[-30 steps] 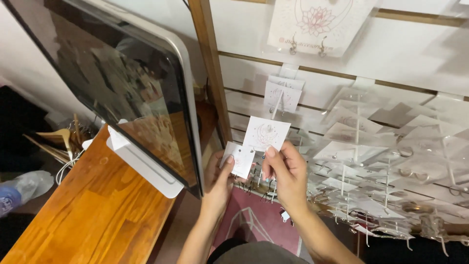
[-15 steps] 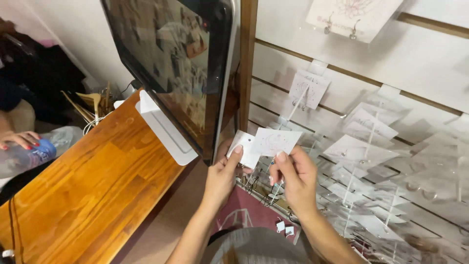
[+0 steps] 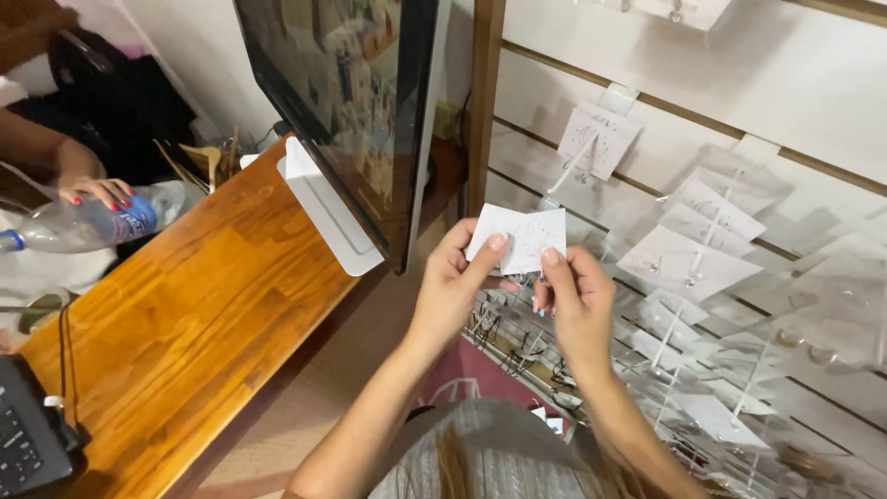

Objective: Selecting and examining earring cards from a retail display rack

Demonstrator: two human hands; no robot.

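Note:
My left hand (image 3: pixel 453 282) and my right hand (image 3: pixel 575 298) both pinch small white jewellery cards (image 3: pixel 519 238) held together in front of me. The left thumb lies on the cards' left part, the right thumb and fingers grip the lower right corner. The cards sit just in front of a slatted white display wall (image 3: pixel 758 83). Many similar cards in clear sleeves (image 3: pixel 688 263) hang there on hooks.
A large monitor (image 3: pixel 346 102) on a white stand (image 3: pixel 323 208) rests on a wooden desk (image 3: pixel 185 333) to my left. Another person's hand (image 3: pixel 92 192) holds a plastic bottle (image 3: pixel 88 222) at the desk's far left. A dark keyboard (image 3: pixel 23 444) lies at the bottom left.
The view has shifted left and downward, so the desk and the other person's hand show more. My two hands have come closer together on the cards.

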